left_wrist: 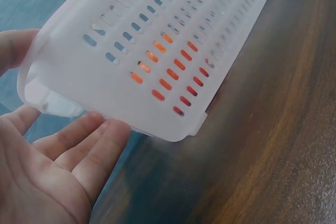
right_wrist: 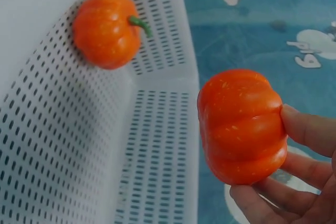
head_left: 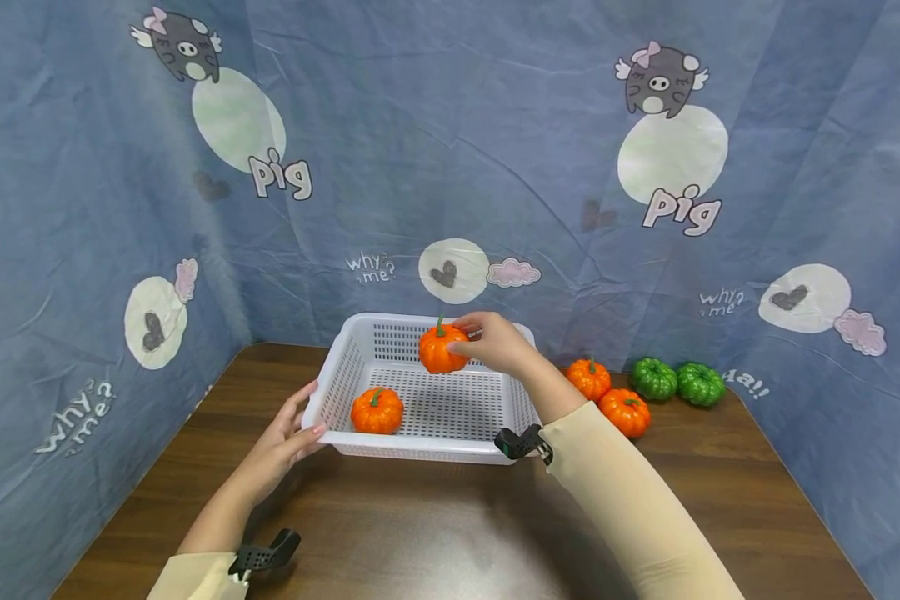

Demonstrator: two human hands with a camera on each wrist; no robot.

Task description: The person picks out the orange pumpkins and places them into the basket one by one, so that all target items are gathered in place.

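My right hand (head_left: 497, 343) pinches a small orange pumpkin (head_left: 441, 350) between thumb and fingers, holding it over the white plastic basket (head_left: 420, 446). The held pumpkin (right_wrist: 242, 127) is upright in the head view, its green stem pointing up. Another orange pumpkin (head_left: 377, 411) sits inside the basket at its near left corner. My left hand (head_left: 281, 446) grips the basket's left end, thumb at the rim and fingers along the outer wall. In the left wrist view, orange shows through slots in the basket wall (left_wrist: 131, 61).
To the right of the basket, two orange pumpkins (head_left: 624, 412) stand on the brown wooden table (head_left: 420, 533), partly behind my right sleeve. Two green pumpkins (head_left: 701, 384) stand farther right, near the back edge. A blue printed cloth (head_left: 390, 125) hangs behind and around the table.
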